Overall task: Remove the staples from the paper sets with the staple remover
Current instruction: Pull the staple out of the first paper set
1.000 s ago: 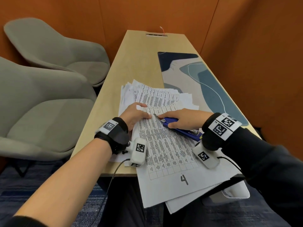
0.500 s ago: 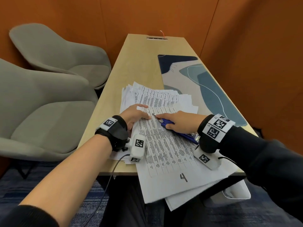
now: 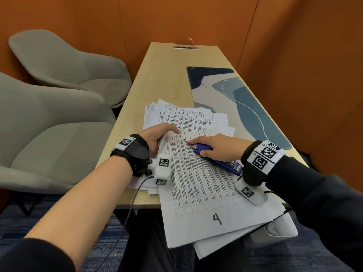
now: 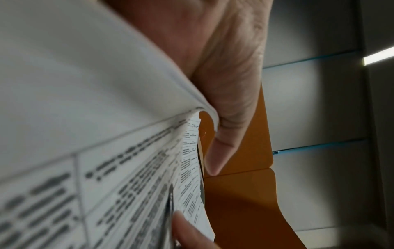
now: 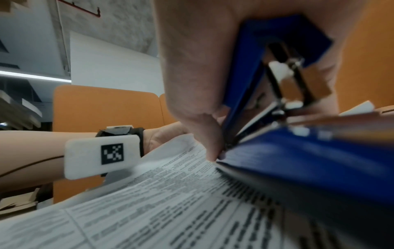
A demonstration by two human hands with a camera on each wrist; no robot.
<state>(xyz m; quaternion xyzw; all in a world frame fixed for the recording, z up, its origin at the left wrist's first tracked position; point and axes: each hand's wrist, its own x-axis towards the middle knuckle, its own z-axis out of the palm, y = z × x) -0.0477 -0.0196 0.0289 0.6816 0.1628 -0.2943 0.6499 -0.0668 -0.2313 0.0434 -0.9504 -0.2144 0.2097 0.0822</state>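
Note:
A stapled paper set (image 3: 198,185) printed with tables and marked "4" lies slanted over the table's near edge. My left hand (image 3: 157,137) pinches its upper left corner. In the left wrist view the thumb (image 4: 226,128) sits on the curled-up sheets (image 4: 106,104). My right hand (image 3: 220,146) holds the blue staple remover (image 3: 206,149) flat on the page, its metal tip (image 3: 186,141) pointing at the held corner, a short way from my left fingers. In the right wrist view the blue staple remover (image 5: 298,156) rests on the print. No staple is visible.
More printed sheets (image 3: 190,118) lie fanned under and beyond the set. A patterned desk mat (image 3: 247,103) covers the table's right side. Two grey chairs (image 3: 64,67) stand on the left. Orange walls close in behind and on the right. A white container (image 3: 282,228) sits below the near right corner.
My left fingers have gone from lying on the page to pinching its corner, which now curls upward. The staple remover's tip has stayed close to that corner.

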